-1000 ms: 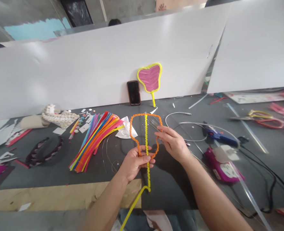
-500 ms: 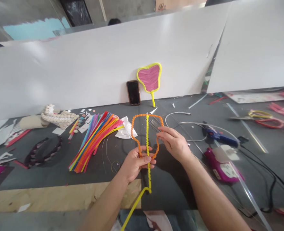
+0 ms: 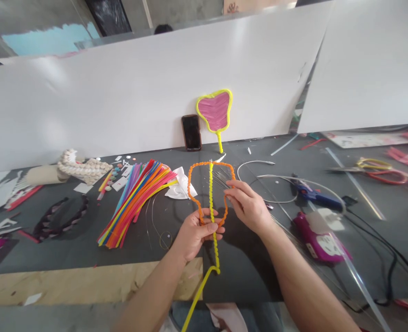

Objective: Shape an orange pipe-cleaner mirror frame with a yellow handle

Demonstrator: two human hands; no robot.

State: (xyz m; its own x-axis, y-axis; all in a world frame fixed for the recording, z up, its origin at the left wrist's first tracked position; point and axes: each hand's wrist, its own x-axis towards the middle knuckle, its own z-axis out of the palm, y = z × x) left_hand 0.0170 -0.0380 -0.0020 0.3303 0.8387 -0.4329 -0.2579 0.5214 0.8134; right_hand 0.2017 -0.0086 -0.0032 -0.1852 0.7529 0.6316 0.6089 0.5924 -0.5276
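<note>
My left hand (image 3: 195,234) pinches the lower part of an orange twisted pipe-cleaner loop (image 3: 189,180) together with the yellow twisted pipe-cleaner stem (image 3: 211,189) that runs up its middle to the top edge. Below the fingers the stem goes on down, then bends into a plain yellow length trailing toward my lap. On the loop's right side, the fingertips of my right hand (image 3: 248,205) are closed around the orange pipe cleaner. Several thin wires (image 3: 221,179) lie on the table behind the loop.
A bundle of coloured pipe cleaners (image 3: 134,203) lies left, near a dark braided headband (image 3: 62,219). A pink fan shape with yellow edging (image 3: 215,112) and a phone (image 3: 191,133) lean on the white panel. Rightward are a glue gun (image 3: 316,196), a purple power strip (image 3: 323,240) and scissors (image 3: 373,168).
The lower end of the yellow stem and its trailing length have swung slightly right. Both hands keep their hold on the loop, nearly still.
</note>
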